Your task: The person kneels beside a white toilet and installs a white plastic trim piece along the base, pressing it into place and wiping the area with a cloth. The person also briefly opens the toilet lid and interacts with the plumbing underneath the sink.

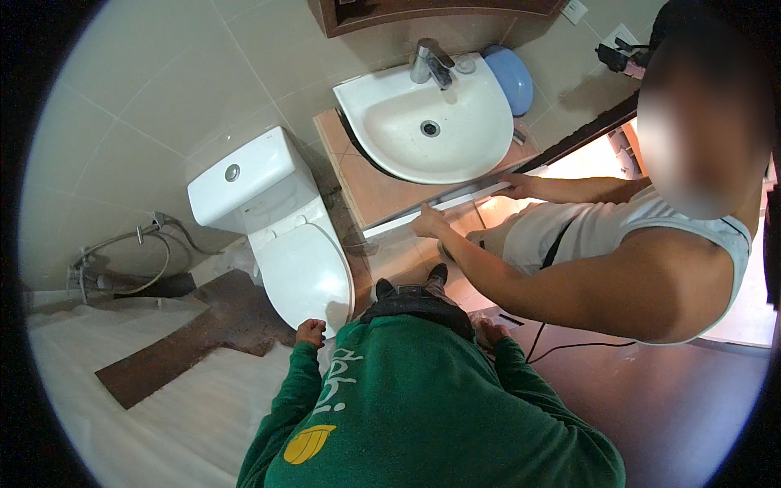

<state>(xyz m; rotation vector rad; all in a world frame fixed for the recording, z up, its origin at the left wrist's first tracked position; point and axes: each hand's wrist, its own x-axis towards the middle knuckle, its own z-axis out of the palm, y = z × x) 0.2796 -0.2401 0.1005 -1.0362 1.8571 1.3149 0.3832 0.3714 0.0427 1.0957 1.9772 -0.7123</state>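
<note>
My left hand (311, 332) is loosely closed beside the front of the white toilet lid (299, 264), and nothing shows in its fingers. My right hand (490, 333) hangs by my right hip with its fingers curled. Some small pale thing lies close to it, and I cannot make out whether the hand holds it. Ahead, a co-worker's two hands (427, 221) hold a long white strip (396, 225) along the front edge of the tiled counter (370, 183). A white washbasin (390, 134) with a chrome tap (431, 63) sits on that counter.
A blue basin (510, 80) leans on the wall behind the washbasin. The co-worker (618, 268) stands close on the right, near a black cable (582, 346). At left, brown sheets (175, 346) lie on white covering (73, 366), below a shower hose (167, 256).
</note>
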